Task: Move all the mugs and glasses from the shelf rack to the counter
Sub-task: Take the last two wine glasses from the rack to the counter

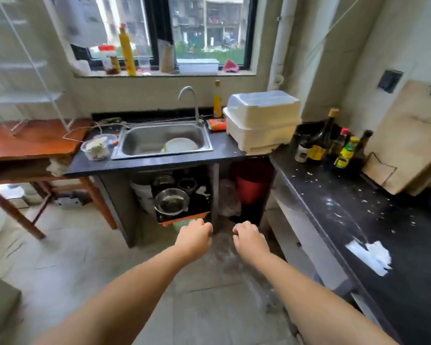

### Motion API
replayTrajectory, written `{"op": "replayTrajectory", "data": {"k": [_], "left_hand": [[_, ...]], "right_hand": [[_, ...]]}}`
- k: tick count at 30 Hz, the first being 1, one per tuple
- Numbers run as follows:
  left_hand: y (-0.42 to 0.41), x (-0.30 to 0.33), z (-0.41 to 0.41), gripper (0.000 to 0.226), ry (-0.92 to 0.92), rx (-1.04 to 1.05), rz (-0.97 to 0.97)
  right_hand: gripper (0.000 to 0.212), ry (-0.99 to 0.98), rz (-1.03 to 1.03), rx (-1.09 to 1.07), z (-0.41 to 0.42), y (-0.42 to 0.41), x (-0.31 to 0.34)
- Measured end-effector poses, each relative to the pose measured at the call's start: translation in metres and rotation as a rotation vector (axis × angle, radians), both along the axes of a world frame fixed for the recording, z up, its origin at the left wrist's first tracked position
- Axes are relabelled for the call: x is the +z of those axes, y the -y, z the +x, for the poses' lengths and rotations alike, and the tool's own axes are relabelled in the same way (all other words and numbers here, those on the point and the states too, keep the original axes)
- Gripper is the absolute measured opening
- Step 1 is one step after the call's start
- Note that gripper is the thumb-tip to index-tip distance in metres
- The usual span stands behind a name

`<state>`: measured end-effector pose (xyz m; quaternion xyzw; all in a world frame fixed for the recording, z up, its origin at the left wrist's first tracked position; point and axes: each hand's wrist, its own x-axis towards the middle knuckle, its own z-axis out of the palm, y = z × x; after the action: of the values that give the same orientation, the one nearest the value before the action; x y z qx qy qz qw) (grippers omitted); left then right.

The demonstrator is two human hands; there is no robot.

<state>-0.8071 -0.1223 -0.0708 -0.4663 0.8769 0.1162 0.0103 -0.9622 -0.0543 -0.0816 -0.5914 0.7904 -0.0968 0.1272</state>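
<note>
White wire shelf rack [23, 70] stood upright on the wooden table's [35, 140] back edge, blurred; no mugs discernible. Dark counter [358, 220] ran along the right. Left hand [193, 239] and right hand [250, 239] hung loosely curled, holding nothing.

Daylight came through a dark-framed window [199, 33] over the steel sink [163, 140], pale stained walls [396, 46], grey tiled floor [85, 257], a wooden side table [33, 140] stood left, black L-shaped bench [383, 232] ran right
</note>
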Motion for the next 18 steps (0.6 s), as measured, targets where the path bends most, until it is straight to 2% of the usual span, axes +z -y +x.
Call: {"op": "replayTrajectory", "data": {"k": [4, 8, 12, 18], "left_hand": [[0.055, 0.018, 0.12, 0.034, -0.01, 0.207, -0.043], [0.09, 0.034, 0.204, 0.03, -0.075, 0.405, -0.078], [0.122, 0.037, 0.267, 0.027, -0.089, 0.537, -0.097], [0.194, 0.047, 0.324, 0.029, -0.038, 0.612, -0.13]], "right_hand": [[0.03, -0.003, -0.073, 0.191, 0.103, 0.077, 0.018], [0.031, -0.025, -0.129, 0.374, 0.181, 0.136, 0.036], [0.029, -0.015, -0.165, 0.528, 0.248, 0.192, 0.044], [0.03, 0.011, -0.177, 0.677, 0.318, 0.289, 0.054]]}}
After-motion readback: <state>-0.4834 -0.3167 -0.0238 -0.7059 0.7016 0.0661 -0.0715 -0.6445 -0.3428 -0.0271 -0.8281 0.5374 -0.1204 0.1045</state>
